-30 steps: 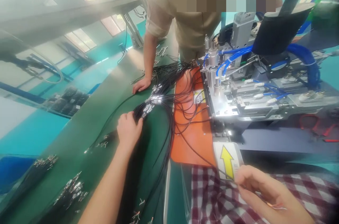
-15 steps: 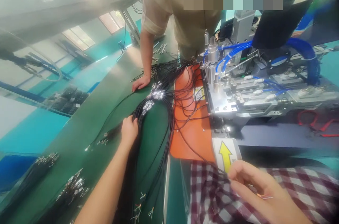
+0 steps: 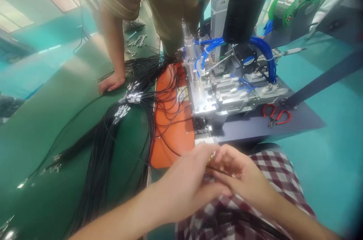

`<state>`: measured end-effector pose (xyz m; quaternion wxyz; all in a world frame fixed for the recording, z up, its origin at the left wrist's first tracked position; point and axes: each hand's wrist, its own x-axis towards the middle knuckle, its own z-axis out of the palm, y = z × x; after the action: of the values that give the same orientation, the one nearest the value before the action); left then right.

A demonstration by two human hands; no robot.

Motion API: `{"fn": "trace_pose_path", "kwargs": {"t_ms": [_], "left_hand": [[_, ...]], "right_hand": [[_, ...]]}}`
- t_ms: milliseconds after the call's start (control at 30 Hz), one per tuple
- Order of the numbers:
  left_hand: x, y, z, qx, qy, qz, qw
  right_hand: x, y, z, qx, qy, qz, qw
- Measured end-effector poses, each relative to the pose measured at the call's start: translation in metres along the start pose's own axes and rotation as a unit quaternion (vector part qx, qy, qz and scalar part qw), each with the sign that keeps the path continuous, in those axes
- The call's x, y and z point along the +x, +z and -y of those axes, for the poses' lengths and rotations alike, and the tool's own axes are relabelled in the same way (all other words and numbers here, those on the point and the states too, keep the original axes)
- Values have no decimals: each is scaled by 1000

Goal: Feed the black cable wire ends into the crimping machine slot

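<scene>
My right hand (image 3: 241, 175) is closed on a thin black cable (image 3: 219, 171), held low over my lap. My left hand (image 3: 188, 183) is against it, its fingers curled round the same cable with the thumb stretched beneath; its fingertips are partly hidden. Left of my hands, a thick bundle of black cables (image 3: 98, 157) lies on the green table (image 3: 36, 153). Shiny metal cable ends (image 3: 133, 97) gather at the top of this bundle. Several cables run across an orange plate (image 3: 172, 145) beside a metal machine (image 3: 204, 100).
A co-worker's hand (image 3: 112, 82) rests on the table beyond the bundle. Blue air hoses (image 3: 262, 45) arch over the machine. Red-handled pliers (image 3: 272, 121) lie on its grey base. A green-rimmed wire spool (image 3: 296, 3) stands at the back right. Checked cloth (image 3: 279, 168) covers my lap.
My left hand has left the cable bundle and come right to the cable in my right hand. My right hand appears further left and higher. The view has turned right.
</scene>
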<state>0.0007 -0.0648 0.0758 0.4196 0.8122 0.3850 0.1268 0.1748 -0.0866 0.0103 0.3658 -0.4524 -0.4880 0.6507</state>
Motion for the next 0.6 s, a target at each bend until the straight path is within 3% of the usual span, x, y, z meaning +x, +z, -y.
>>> {"fn": "trace_pose_path", "kwargs": {"t_ms": [67,133,267,367,433,500,600], "left_hand": [[3,7,9,-51,-33,10,998],[1,12,19,-55,-38,-14,998],[-8,10,22,-62,-2,-33,998],[-15,-3,8,-76,0,-46,996],[-17,-15,-5,-63,-21,-53,996],[-15,-25,-15,-28,-56,-32,998],[-6,-31,-20,36,-96,23,994]], "right_hand": [[-4,-11,-1,-22,12,2,1000],[-12,-17,-4,-51,39,12,998],[-24,5,-20,-180,92,102,974],[-19,49,-31,-303,15,131,944],[-13,80,-30,-292,-50,164,941],[-11,106,-23,-250,-141,252,924],[-16,127,-8,-227,-187,295,909]]}}
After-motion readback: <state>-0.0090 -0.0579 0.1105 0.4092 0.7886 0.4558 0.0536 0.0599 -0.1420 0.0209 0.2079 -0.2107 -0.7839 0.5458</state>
